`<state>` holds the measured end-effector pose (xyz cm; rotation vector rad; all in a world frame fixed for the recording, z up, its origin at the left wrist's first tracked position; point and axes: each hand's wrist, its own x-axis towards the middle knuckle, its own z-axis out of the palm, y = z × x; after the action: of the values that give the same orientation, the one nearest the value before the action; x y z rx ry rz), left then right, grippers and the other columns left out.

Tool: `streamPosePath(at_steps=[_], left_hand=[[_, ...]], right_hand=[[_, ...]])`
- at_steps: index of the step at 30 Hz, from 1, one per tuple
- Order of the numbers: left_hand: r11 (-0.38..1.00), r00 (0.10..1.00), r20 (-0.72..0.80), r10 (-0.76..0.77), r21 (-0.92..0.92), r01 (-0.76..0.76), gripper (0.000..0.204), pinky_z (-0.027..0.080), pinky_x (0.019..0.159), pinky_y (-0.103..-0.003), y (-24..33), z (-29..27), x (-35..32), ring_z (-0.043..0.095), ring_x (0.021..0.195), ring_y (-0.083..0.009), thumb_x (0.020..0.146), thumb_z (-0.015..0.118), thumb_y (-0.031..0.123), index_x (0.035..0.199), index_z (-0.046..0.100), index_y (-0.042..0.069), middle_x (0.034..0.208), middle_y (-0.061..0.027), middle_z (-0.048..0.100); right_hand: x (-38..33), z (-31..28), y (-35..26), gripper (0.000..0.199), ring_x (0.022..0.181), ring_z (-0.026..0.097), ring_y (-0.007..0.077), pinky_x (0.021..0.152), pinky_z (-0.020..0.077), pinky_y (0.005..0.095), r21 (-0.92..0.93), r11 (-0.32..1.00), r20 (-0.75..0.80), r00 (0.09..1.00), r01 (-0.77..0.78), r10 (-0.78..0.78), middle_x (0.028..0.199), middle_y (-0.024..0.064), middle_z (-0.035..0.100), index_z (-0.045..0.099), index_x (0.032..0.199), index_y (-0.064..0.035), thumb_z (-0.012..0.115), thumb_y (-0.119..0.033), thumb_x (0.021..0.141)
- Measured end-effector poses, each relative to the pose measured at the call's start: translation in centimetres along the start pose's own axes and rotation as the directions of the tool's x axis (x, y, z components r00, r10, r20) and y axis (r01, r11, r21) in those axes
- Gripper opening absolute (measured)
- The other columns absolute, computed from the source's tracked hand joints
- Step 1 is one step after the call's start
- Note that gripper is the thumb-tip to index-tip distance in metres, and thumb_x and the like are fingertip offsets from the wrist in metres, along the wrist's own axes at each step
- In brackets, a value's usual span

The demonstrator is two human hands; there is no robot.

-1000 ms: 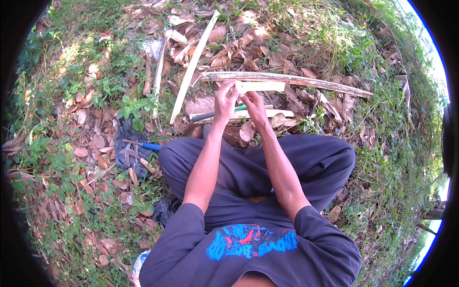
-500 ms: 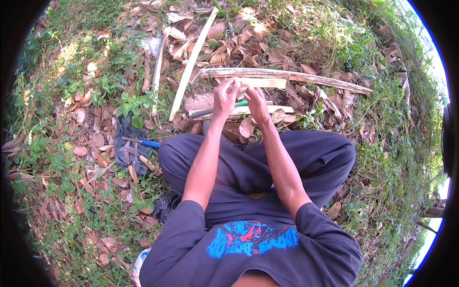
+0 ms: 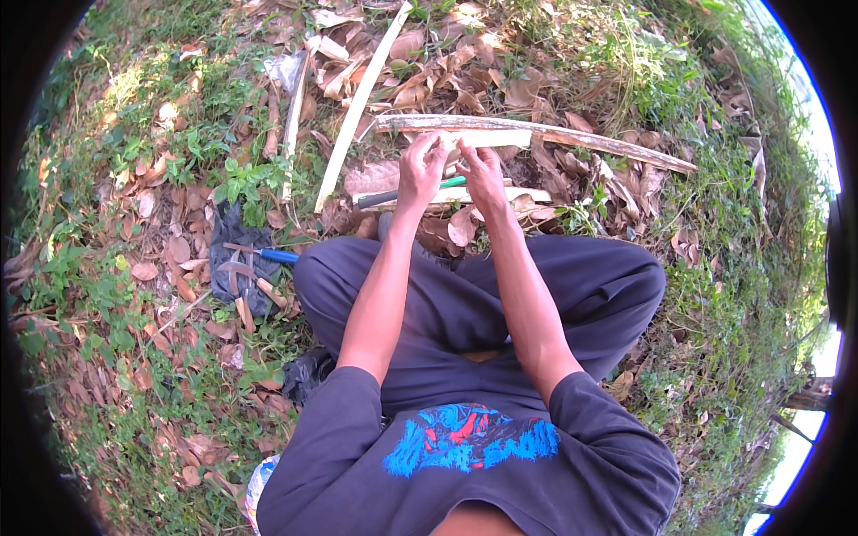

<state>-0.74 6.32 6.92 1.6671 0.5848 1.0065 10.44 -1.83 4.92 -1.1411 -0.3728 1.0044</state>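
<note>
My left hand (image 3: pixel 420 171) and my right hand (image 3: pixel 483 181) meet over the ground beyond my crossed legs. Fingers and thumb are pinched together on each; what lies between the fingertips is too small to make out. Just behind the fingertips is a short pale wood strip (image 3: pixel 500 138), partly covered by them. Beneath my hands lies a tool with a dark handle (image 3: pixel 379 198) and a green part (image 3: pixel 453 182). Another pale wood strip (image 3: pixel 529 194) rests beside it, partly hidden by my right hand.
A long bark-edged strip (image 3: pixel 608 146) lies beyond my hands, and a long pale strip (image 3: pixel 359 112) to their left. By my left knee, a blue-handled tool (image 3: pixel 280 256) and wooden-handled blades (image 3: pixel 271 293) lie on black plastic (image 3: pixel 234 234). Dry leaves and grass surround me.
My right fingertips have risen and come nearer to my left fingertips. Both hands are slightly farther out over the pale strip. The view has shifted slightly.
</note>
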Motion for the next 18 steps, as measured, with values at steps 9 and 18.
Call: streamPosePath(at_steps=[9, 18], left_hand=[[0.999, 1.000, 0.012, -0.024, 0.044, 0.023, 0.031, 0.057, 0.083, -0.033, 0.5, -0.3, -0.1, 0.067, 0.099, -0.0237, 0.097, 0.060, 0.015, 0.121, 0.062, -0.005, 0.108, -0.0163, 0.067], [0.996, 0.997, 0.062, -0.055, -0.060, 0.059, 0.034, 0.053, 0.087, -0.033, -0.1, -1.4, 0.4, 0.068, 0.103, -0.0224, 0.100, 0.060, 0.028, 0.116, 0.067, -0.001, 0.107, -0.0160, 0.071]], right_hand=[[0.5, -0.4, -0.7, 0.029, 0.107, 0.057, 0.0110, 0.097, 0.0437, 0.0418, -0.065, 0.998, 0.031, 0.999, -0.025, 0.027, 0.116, -0.0020, 0.064, 0.064, 0.116, -0.0115, 0.068, -0.031, 0.095], [0.3, 0.5, -1.2, 0.035, 0.094, 0.056, 0.0081, 0.083, 0.0423, 0.0276, -0.153, 0.988, 0.013, 0.999, 0.034, -0.032, 0.106, -0.0005, 0.067, 0.064, 0.117, -0.0058, 0.068, -0.032, 0.094]])
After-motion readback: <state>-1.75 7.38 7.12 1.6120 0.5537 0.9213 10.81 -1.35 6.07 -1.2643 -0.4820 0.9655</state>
